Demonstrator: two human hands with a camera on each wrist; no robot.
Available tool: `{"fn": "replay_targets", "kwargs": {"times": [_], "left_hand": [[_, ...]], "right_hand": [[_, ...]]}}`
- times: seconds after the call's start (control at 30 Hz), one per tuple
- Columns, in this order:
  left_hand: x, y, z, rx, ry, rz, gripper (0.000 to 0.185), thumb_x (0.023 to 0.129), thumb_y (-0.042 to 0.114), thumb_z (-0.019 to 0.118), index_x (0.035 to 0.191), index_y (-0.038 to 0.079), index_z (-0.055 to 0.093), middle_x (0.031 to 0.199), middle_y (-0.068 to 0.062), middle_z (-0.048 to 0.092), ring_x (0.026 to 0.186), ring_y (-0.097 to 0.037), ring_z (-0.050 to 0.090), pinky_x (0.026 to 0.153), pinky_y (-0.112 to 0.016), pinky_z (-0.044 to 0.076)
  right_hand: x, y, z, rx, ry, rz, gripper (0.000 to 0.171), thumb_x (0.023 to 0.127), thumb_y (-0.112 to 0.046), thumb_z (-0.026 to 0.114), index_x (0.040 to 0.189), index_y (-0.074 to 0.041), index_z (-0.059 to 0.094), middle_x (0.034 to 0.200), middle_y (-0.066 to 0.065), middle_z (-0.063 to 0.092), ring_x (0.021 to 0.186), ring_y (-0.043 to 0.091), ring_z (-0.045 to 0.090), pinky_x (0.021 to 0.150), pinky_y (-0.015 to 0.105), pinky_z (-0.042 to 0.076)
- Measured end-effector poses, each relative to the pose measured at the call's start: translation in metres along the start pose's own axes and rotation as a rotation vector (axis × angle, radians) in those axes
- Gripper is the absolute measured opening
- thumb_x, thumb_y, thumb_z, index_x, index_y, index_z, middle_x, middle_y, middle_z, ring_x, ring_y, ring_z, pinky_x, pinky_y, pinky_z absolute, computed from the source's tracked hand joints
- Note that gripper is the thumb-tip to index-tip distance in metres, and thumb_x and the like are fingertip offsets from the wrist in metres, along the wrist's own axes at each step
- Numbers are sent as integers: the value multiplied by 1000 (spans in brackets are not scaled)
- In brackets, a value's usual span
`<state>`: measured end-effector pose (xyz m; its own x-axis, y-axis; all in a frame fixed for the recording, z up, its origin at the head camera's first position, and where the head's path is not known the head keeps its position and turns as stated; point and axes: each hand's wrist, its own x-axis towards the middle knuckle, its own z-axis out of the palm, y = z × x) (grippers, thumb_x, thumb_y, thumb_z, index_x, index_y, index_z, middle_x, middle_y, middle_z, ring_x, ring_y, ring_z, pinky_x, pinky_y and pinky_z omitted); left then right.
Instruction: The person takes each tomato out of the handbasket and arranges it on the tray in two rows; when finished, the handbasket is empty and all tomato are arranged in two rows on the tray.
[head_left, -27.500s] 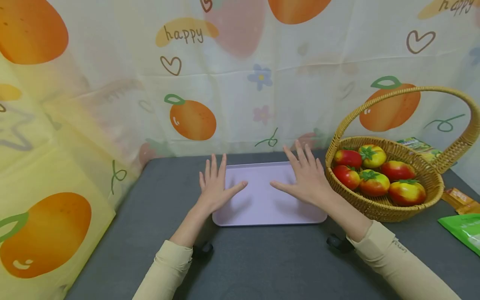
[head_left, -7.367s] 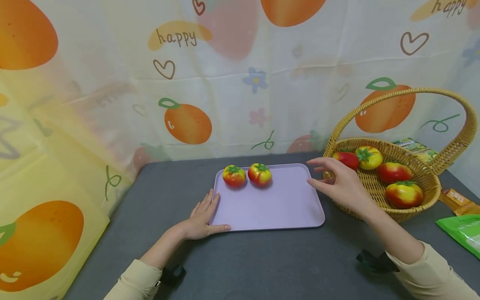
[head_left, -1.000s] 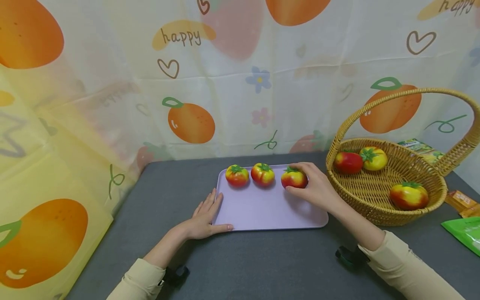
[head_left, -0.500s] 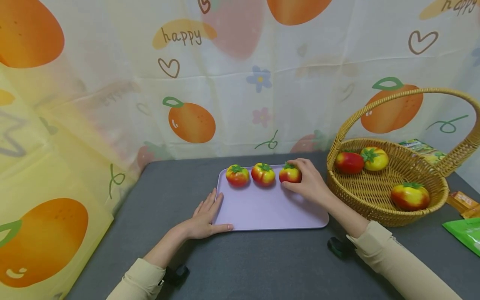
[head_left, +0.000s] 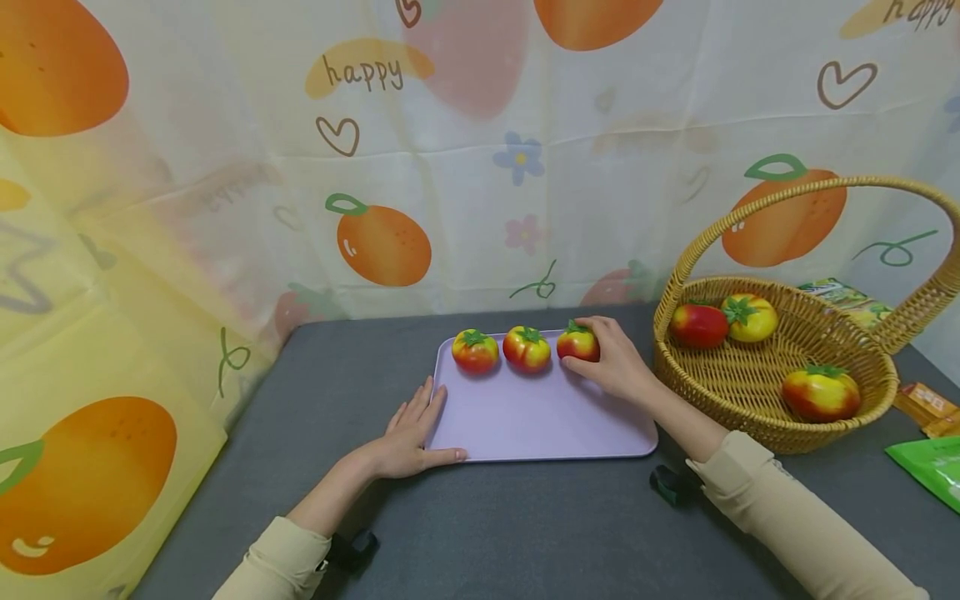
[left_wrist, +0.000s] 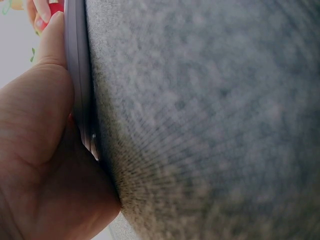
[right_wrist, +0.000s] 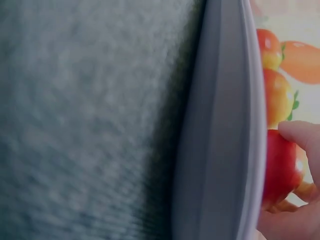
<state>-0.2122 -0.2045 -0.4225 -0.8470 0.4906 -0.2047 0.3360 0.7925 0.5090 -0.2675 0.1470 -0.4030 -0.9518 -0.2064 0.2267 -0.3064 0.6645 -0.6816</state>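
My right hand (head_left: 613, 360) grips a red-and-yellow tomato (head_left: 577, 343) at the back right of the lilac tray (head_left: 540, 425). Thumb and fingers reach round its right side and hide part of it. To its left on the tray, in a row along the back, are a middle tomato (head_left: 527, 348) and a left tomato (head_left: 476, 352). My left hand (head_left: 405, 435) lies with straight fingers along the tray's left edge, its thumb on the front rim. In the right wrist view the gripped tomato (right_wrist: 281, 167) shows behind the tray's rim (right_wrist: 255, 120).
Right of the tray stands a wicker basket (head_left: 720, 408) with a tall handle. In it lie a red tomato (head_left: 699, 325), a yellow one (head_left: 750, 317) and a red-and-yellow one (head_left: 821, 393). Beyond it are an orange packet (head_left: 926, 404) and a green packet (head_left: 930, 468).
Over the last second my right hand has moved slightly left and back with its tomato, nearer the row. Earlier, all the tomatoes were in the basket. My left hand stays at the tray's edge.
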Motion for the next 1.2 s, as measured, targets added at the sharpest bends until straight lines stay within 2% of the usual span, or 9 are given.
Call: {"fn": "replay_targets", "kwargs": {"times": [0.2, 0.5, 0.77, 1.0, 1.2], "left_hand": [[0, 1, 0, -1, -5, -4, 109, 86, 66, 60, 157, 10, -1, 161, -11, -16, 147, -30, -10, 114, -54, -5], [-2, 4, -2, 3, -4, -9, 108, 86, 65, 59, 156, 9, -1, 161, -13, -17, 147, -30, -10, 114, -54, -5], [-6, 8, -4, -14, 7, 12, 108, 86, 63, 61, 156, 2, 4, 161, -20, -12, 147, -38, -7, 113, -59, -4], [-6, 9, -5, -20, 8, 18, 108, 87, 64, 60, 156, 1, 5, 160, -21, -11, 146, -40, -6, 112, -60, -3], [-4, 6, -3, -4, -4, -8, 110, 86, 66, 60, 156, 5, 2, 161, -17, -14, 147, -35, -8, 114, -56, -5]], "right_hand": [[2, 2, -1, 2, -33, 1, 70, 88, -26, 72, 144, 0, 39, 139, 26, 42, 117, 39, 47, 97, 54, 41], [4, 2, -3, -4, -89, 55, 80, 88, -28, 72, 149, 1, 29, 145, 26, 38, 126, 41, 43, 102, 56, 37], [6, 2, -1, -18, -76, 26, 81, 84, -21, 76, 147, 3, 31, 143, 28, 40, 125, 42, 43, 103, 57, 35], [6, 3, 0, -21, -78, 28, 86, 82, -20, 78, 147, 5, 28, 143, 29, 38, 126, 43, 41, 104, 57, 33], [6, 2, 0, -14, -78, 21, 87, 81, -19, 80, 147, 6, 28, 143, 30, 38, 128, 43, 40, 106, 57, 31]]}}
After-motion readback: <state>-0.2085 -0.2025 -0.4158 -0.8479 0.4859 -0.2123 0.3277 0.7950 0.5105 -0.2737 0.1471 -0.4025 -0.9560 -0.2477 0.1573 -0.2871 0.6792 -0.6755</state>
